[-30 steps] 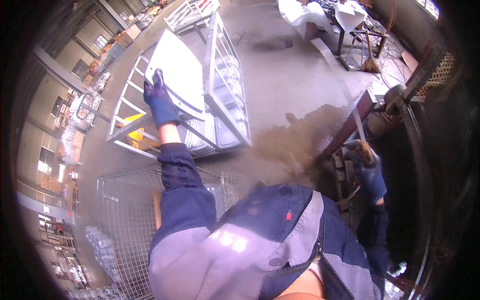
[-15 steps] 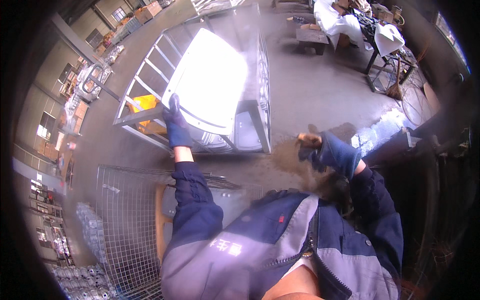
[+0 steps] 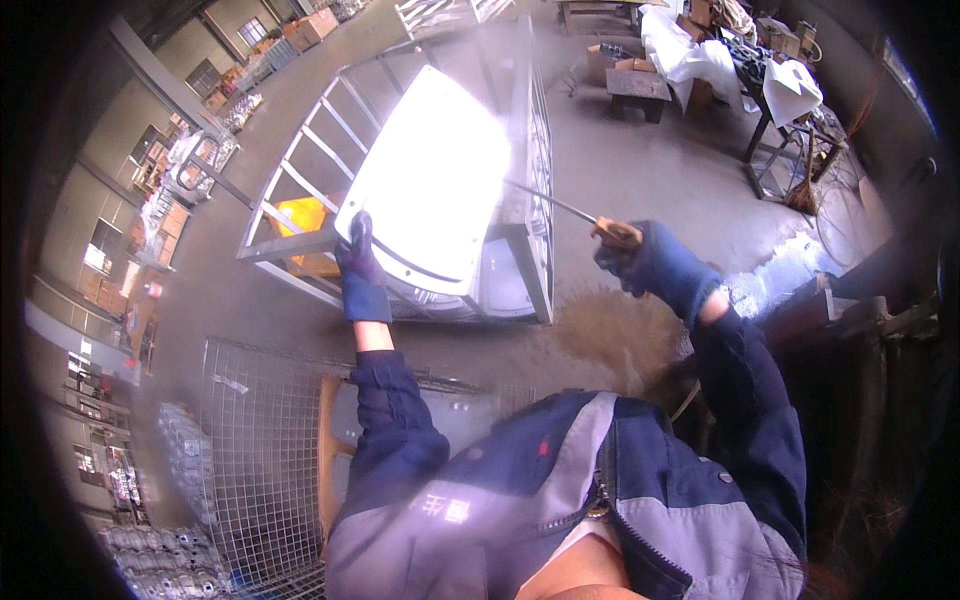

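Note:
A shiny white-looking metal sheet panel (image 3: 430,180) with rounded corners and a curved slot leans tilted over the metal frame rack (image 3: 290,243). My gloved left hand (image 3: 363,270) is closed on its lower left corner. In my gloved right hand (image 3: 655,265) is a slim file (image 3: 560,206) with a wooden handle. The file's thin rod points left and its far end meets the panel's right edge; glare hides the exact contact. More grey panels (image 3: 503,275) lie stacked inside the rack, below the held one.
A yellow object (image 3: 303,214) sits within the rack's left side. Near my left arm stands a wire mesh basket (image 3: 255,460) with grey sheet parts. At the far right are a cluttered workbench (image 3: 770,110), a broom (image 3: 803,190) and a low stool (image 3: 638,88).
My right hand has risen slightly, and the file, blurred before, now reaches to the panel's right edge. My left hand keeps its grip on the panel. The view has shifted a little.

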`<state>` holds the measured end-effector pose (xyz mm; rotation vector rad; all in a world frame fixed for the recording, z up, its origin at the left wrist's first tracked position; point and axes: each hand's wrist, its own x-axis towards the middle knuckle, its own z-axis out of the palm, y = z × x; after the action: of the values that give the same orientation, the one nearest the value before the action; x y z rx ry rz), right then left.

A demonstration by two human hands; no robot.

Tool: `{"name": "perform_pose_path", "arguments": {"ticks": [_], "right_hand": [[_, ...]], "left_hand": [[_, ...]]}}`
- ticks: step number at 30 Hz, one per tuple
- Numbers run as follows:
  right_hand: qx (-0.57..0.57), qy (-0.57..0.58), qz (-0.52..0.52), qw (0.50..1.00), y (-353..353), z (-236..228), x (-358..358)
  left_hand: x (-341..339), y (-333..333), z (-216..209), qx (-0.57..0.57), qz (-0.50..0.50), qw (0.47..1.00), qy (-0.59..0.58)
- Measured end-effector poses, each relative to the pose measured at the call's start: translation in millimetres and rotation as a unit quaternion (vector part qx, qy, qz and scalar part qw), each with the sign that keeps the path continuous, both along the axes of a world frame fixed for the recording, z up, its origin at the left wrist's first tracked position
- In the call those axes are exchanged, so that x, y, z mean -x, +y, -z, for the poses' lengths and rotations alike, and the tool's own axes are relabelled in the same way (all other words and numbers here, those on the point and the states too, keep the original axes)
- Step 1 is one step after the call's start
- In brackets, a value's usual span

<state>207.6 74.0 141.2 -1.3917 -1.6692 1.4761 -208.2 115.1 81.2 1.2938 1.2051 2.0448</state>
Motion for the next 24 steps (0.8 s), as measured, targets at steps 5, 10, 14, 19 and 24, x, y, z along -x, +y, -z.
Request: {"name": "perform_pose_path", "arguments": {"ticks": [5,10,14,19,24], "right_hand": [[-0.022,-0.089,0.058,0.994,51.7,-28.1,9.2],[-0.092,-0.128,0.069,0.985,80.0,-11.8,1.2],[-0.021,-0.222,-0.026,0.974,95.7,18.5,-14.2],[0.053,-0.072,-0.021,0.996,105.8,29.8,-30.9],[0.041,-0.08,-0.046,0.995,105.9,9.5,-25.5]], "left_hand": [[-6.8,2.1,-4.5,0.007,-0.014,1.0,0.008],[-10.0,0.9,-9.9,0.001,-0.003,1.0,0.03],[-9.5,-2.9,-11.3,0.025,-0.001,0.999,0.039],[-5.8,-4.6,-9.8,0.048,-0.02,0.998,0.022],[-3.3,-2.6,-7.5,0.049,-0.023,0.998,0.016]]}}
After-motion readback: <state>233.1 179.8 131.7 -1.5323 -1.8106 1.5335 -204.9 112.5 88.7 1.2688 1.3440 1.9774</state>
